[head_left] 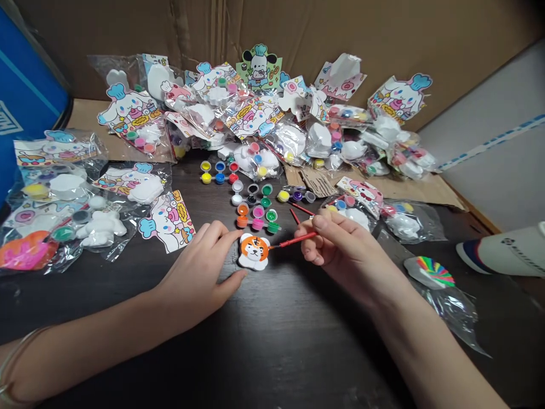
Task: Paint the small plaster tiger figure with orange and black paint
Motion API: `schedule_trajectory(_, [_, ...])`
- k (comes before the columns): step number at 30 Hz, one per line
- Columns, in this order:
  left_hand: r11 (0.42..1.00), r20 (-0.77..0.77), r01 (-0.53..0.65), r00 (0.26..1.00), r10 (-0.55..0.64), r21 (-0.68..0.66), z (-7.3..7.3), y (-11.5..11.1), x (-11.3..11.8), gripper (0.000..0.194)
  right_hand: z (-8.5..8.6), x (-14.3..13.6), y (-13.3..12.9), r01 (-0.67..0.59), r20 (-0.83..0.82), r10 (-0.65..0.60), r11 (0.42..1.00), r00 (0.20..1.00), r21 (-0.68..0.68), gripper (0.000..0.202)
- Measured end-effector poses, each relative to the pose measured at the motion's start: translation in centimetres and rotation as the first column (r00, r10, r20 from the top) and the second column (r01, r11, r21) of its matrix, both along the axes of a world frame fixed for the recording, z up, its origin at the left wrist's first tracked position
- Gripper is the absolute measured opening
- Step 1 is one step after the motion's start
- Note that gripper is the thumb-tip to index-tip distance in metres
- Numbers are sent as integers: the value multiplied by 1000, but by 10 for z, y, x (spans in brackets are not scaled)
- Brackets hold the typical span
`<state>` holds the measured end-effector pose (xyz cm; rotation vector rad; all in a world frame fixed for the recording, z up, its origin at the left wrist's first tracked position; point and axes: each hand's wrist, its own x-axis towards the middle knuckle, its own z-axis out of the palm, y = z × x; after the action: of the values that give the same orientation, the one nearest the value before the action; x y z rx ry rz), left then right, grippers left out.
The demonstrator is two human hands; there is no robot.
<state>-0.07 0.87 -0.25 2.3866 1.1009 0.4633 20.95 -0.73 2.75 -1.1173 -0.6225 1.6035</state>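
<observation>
A small white plaster tiger figure [254,251] with an orange-painted face and dark markings lies on the dark table. My left hand [199,266] steadies it from the left, index fingertip at its upper edge and thumb by its lower edge. My right hand [340,241] pinches a thin red paintbrush [293,240], whose dark tip points left at the figure's right edge. Whether the bristles touch the figure I cannot tell. Just beyond the figure stand small open paint pots [258,212] in orange, pink, green, white, black and other colours.
Bagged plaster figures with cartoon cards [255,116] are heaped along the back, and more bags [70,187] lie at left. A rainbow-painted piece [434,271] and a paper cup [506,250] are at right. Cardboard [340,34] stands behind; a blue box [29,85] is far left.
</observation>
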Motion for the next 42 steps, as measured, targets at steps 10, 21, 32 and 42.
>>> schedule_trajectory(10, [1000, 13, -2, 1000, 2, 7, -1, 0, -1, 39, -1, 4, 0, -94, -167, 81, 993, 983, -74, 30])
schedule_trajectory(21, [1000, 5, -12, 1000, 12, -6, -1, 0, 0, 39, -12, 9, 1, -96, -34, 96, 995, 995, -15, 23])
schedule_trajectory(32, [999, 10, -19, 1000, 19, -26, -1, -1, 0, 39, -7, 10, -1, -28, 113, 24, 999, 993, 41, 28])
schedule_trajectory(42, [1000, 8, -23, 1000, 23, -19, -2, 0, -1, 40, -2, 6, -2, -82, 71, 79, 996, 994, 42, 30])
